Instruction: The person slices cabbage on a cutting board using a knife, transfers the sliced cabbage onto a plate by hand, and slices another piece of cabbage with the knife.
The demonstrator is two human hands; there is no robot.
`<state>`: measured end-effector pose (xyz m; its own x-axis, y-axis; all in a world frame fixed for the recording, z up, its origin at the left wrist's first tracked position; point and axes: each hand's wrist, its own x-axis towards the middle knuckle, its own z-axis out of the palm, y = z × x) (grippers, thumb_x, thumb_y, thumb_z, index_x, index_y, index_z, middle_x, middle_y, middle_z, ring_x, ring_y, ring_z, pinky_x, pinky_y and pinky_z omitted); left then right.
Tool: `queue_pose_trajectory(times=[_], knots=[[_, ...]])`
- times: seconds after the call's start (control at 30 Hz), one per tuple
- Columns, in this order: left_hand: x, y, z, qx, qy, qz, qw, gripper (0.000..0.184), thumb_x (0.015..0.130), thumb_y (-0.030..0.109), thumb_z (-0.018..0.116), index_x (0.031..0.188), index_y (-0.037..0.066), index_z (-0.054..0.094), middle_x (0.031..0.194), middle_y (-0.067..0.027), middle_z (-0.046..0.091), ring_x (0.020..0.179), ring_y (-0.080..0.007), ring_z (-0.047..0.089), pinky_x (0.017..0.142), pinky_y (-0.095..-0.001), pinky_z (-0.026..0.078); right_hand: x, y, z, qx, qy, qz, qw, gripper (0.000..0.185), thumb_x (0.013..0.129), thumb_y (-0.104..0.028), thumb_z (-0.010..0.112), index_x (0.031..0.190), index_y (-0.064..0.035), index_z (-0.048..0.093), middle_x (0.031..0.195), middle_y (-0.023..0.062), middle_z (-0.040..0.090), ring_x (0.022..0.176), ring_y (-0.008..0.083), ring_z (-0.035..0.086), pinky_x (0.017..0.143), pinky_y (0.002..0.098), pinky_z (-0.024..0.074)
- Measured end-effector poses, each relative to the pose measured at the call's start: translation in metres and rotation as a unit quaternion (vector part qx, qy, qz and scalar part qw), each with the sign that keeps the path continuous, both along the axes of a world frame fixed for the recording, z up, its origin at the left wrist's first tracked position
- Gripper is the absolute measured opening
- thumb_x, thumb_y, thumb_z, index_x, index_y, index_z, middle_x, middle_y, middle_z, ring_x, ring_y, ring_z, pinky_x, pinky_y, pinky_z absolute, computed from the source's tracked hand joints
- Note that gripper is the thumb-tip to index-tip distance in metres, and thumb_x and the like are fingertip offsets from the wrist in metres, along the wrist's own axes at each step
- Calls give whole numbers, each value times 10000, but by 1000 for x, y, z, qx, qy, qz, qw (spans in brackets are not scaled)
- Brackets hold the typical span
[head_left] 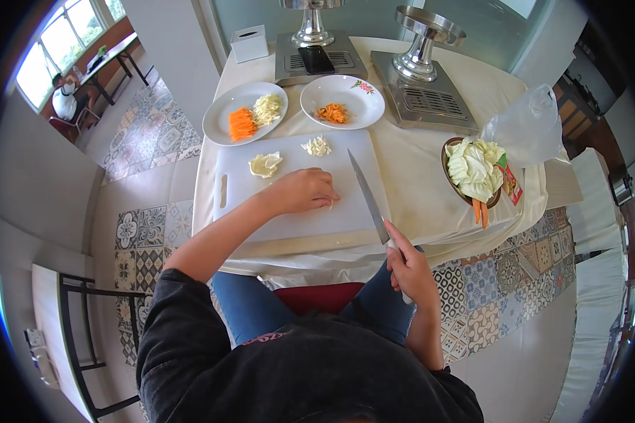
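Observation:
My right hand (410,273) is wrapped round the handle of a kitchen knife (367,190), its long blade slanting up and left over the right side of the white cutting board (247,211). Over the middle of the board, my left hand (307,190) has its fingers closed, and a small pale bit of cabbage (331,203) shows at the fingertips. Just above that hand lies a small pile of shredded cabbage (317,146). A cabbage leaf piece (264,165) rests to its left on the board.
Behind the board, one plate (215,116) carries carrot and cabbage shreds; another plate (360,113) holds carrot shreds. At right, a brown bowl (450,176) has cabbage leaves and carrots beside a plastic bag (525,123). Metal stands (430,99), a phone (316,60) and tissue box (250,45) stand behind.

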<state>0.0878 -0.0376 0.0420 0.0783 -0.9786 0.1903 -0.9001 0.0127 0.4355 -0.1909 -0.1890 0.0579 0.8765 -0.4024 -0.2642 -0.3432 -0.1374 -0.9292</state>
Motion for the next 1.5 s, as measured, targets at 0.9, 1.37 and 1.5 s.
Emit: queue_pose_trajectory(times=[0.9,1.37,1.5], knots=[[111,57,28,-304,-30,456,836,151,877,136,671,966,70,773,909,-106,732,867,-279,677,809,-394,534,-5,0,1,-18,13,15,1000,554,1006,-96,514,1537,-221,420,641,-1,515,487,67,489,494,253,467],[-45,80,-24,-181,86,441,875,322,768,85,792,1083,51,733,971,-110,679,953,-297,609,816,-404,520,1,0,1,-31,5,30,999,553,1027,-80,463,1549,-253,403,737,1,499,487,52,453,456,224,440],[-48,75,-32,-196,76,455,865,302,763,66,777,1062,48,737,964,-109,682,953,-310,611,853,-406,507,2,0,1,-37,20,30,999,558,1027,-74,466,1552,-252,398,737,1,495,490,54,451,454,228,435]])
